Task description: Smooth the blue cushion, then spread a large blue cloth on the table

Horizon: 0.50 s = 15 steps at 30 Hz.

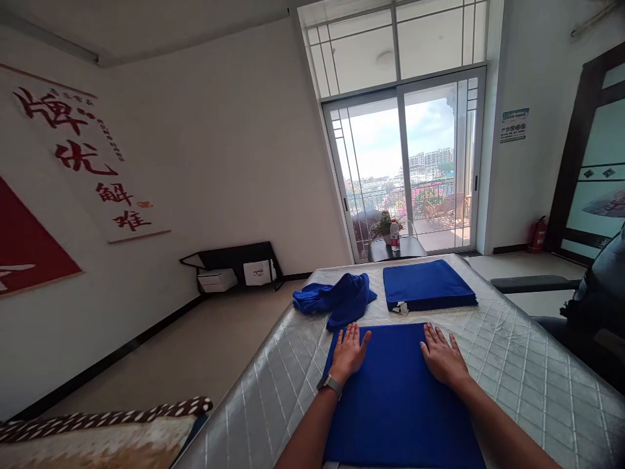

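A blue cloth point(390, 391) is spread flat in front of me on the quilted silver mattress point(517, 365). My left hand point(349, 352) lies flat on its far left corner, fingers stretched forward, with a watch on the wrist. On the far right corner rests my right hand point(443, 355), palm down and fingers a little apart. Beyond the right hand sits a neat folded stack of blue cloth point(430, 284) with a white tag at its near edge. A crumpled blue cloth point(339, 296) lies past my left hand, touching or nearly touching the spread one.
Behind the mattress stands a small table point(398, 249) with a bottle point(394, 236) and a potted plant point(384, 225). A patterned blanket point(107, 433) is at the lower left. A dark padded bench point(534, 284) and a person in dark clothing point(603, 293) are at the right.
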Each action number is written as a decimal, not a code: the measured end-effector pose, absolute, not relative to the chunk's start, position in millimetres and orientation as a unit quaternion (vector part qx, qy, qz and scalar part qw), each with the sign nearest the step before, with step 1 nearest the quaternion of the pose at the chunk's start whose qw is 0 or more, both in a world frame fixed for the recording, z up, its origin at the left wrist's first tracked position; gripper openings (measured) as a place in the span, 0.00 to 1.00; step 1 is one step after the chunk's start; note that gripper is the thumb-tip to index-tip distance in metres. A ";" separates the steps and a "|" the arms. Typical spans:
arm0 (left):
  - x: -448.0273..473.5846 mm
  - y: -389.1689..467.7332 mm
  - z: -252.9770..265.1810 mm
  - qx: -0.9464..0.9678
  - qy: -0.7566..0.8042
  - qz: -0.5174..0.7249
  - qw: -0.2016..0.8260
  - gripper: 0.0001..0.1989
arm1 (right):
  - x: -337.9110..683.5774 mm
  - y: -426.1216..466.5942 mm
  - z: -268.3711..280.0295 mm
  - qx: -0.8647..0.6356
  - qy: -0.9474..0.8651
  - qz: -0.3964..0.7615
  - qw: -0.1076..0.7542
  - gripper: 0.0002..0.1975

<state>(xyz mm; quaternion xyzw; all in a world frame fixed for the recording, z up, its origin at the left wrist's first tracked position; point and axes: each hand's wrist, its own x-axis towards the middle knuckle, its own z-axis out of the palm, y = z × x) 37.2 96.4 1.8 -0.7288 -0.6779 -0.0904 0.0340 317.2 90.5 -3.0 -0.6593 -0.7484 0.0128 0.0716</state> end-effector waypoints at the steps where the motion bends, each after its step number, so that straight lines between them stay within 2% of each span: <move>1: 26.0 94.6 1.0 -0.720 -0.687 -0.092 0.034 0.38 | 316.9 91.1 -3.6 -0.660 -0.748 0.012 0.070 0.32; 15: -5.9 97.1 -12.6 -0.697 -0.705 -0.128 0.035 0.40 | 313.7 94.0 4.6 -0.665 -0.746 0.009 0.022 0.32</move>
